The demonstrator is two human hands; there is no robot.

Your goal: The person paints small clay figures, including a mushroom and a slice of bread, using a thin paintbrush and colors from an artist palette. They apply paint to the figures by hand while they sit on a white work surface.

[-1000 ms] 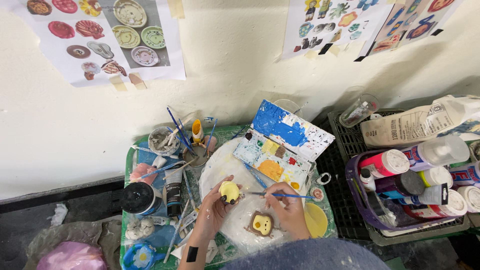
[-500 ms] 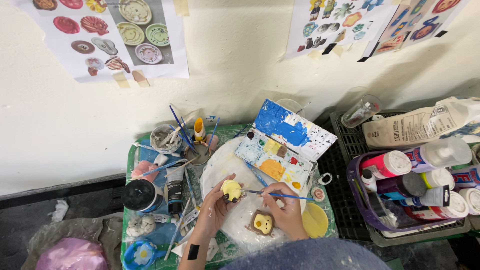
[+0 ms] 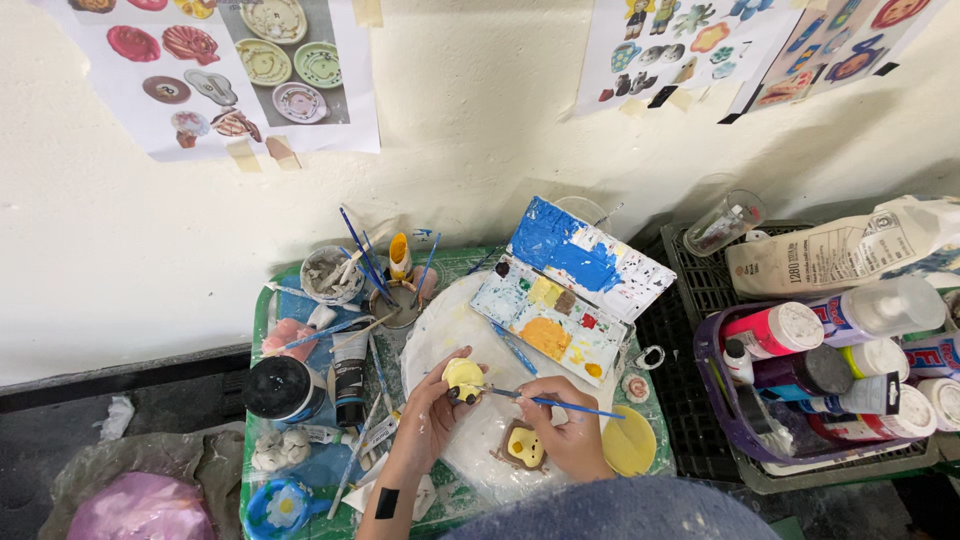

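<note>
Paint-smeared tray [image 3: 262, 300]: yellow figurine [image 3: 463, 378] pinched in left hand [image 3: 428, 418]; blue-handled brush [image 3: 548, 401], gripped by right hand [image 3: 570, 432], points at nine o'clock, tip touching it.

Paint palette [image 3: 570, 300] blocks ahead; brush cups [image 3: 365, 275] crowd left.

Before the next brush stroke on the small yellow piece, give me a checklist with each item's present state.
1. Left hand holds the small round yellow clay piece above the white round plate: ok.
2. Right hand has its grip on the thin blue-handled paintbrush: ok.
3. Brush tip reaches the yellow piece: ok, though contact is too small to confirm.
4. Paint loaded on the bristles: cannot tell.
5. Open paint palette box with blue-smeared lid lies close beside the plate: ok.
6. Second yellow-and-brown clay piece lies on the plate apart from the brush: ok.
</note>
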